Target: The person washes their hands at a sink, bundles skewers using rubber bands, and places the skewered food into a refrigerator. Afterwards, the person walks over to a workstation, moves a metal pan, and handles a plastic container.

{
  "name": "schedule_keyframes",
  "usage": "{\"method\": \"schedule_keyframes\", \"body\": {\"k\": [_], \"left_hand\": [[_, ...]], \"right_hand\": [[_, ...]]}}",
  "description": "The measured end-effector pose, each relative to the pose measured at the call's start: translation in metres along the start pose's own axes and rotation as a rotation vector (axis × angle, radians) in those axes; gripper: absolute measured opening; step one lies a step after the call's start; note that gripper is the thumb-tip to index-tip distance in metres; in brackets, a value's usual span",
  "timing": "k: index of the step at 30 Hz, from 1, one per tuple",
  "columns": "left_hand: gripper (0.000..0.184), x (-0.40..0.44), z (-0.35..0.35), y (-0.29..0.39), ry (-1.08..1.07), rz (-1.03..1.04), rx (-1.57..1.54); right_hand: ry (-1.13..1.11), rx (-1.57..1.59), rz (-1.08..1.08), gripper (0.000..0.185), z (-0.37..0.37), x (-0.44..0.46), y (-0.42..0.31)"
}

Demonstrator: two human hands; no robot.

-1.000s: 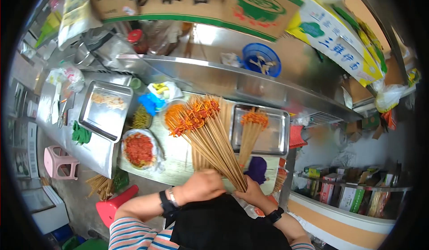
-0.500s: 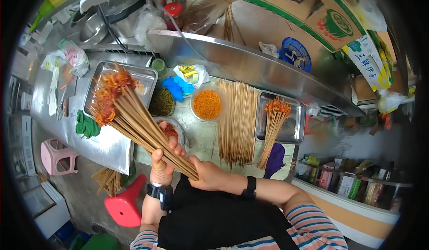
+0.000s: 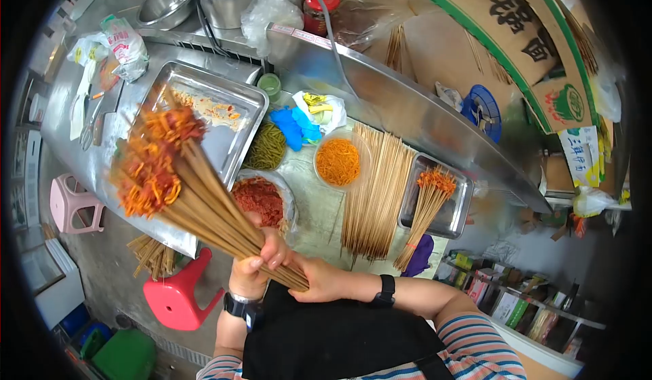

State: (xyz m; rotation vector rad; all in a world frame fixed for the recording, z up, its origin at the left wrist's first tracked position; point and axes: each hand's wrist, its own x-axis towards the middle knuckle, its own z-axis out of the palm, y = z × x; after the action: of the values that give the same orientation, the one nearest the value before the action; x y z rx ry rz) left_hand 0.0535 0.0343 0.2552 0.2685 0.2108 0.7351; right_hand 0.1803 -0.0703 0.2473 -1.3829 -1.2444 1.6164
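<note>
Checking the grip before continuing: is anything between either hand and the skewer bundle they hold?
Nothing visible: the left hand and right hand close directly around the skewer bundle, clear of its orange-red ends. The grip's underside is hidden.

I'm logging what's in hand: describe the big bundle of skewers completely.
The bundle of skewers is a thick sheaf of thin, light-brown, apparently wooden sticks. Orange-red food clumps, blurred, cover one end. It slants across the view, clumps upper left, other end lower right. The left grip holds it partway along; the right grip holds near the lower end. The clumps overlap the metal tray in view; contact cannot be told.
</note>
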Motion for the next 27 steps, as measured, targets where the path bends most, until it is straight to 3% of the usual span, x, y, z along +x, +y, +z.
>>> {"method": "schedule_keyframes", "body": {"k": [2,4,7,9,11,12,13,14,15,17,22,27], "left_hand": [[0.063,-0.006,0.009,0.008,0.176,0.005,0.109],[0.056,-0.01,0.007,0.008,0.2,0.023,0.123],[0.054,-0.025,-0.002,0.002,0.196,0.017,0.128],[0.054,-0.034,-0.011,0.0,0.216,-0.001,0.111],[0.052,-0.044,-0.017,-0.003,0.255,-0.023,0.097],[0.052,-0.046,-0.02,-0.004,0.256,-0.015,0.093],[0.051,-0.048,-0.023,-0.005,0.235,-0.025,0.078],[0.05,-0.05,-0.026,-0.006,0.217,-0.036,0.063],[0.049,-0.051,-0.029,-0.006,0.197,-0.038,0.054],[0.049,-0.055,-0.036,-0.007,0.199,-0.021,0.038],[0.049,-0.064,-0.045,-0.006,0.201,0.036,0.02],[0.048,-0.064,-0.051,-0.004,0.188,0.045,0.005]], "right_hand": [[-0.119,-0.039,0.029,0.054,-0.001,0.005,0.001],[-0.158,-0.104,0.057,0.06,-0.004,0.009,-0.001],[-0.472,-0.194,0.004,0.066,-0.025,0.017,-0.002],[-0.379,-0.189,-0.076,0.065,-0.058,0.026,0.002],[-0.157,-0.021,0.203,0.035,-0.103,0.045,0.009],[-0.047,-0.195,0.151,0.025,-0.129,0.061,0.01],[0.095,0.187,0.153,0.021,-0.146,0.072,0.023],[0.136,-0.075,0.157,0.018,-0.168,0.092,0.017],[0.176,-0.489,-0.034,0.019,-0.185,0.112,0.032],[0.25,-0.782,-0.139,0.018,-0.202,0.152,0.045],[0.115,-1.079,-0.07,0.017,-0.22,0.218,0.096],[0.027,-1.109,-0.011,0.017,-0.221,0.219,0.136]]}}
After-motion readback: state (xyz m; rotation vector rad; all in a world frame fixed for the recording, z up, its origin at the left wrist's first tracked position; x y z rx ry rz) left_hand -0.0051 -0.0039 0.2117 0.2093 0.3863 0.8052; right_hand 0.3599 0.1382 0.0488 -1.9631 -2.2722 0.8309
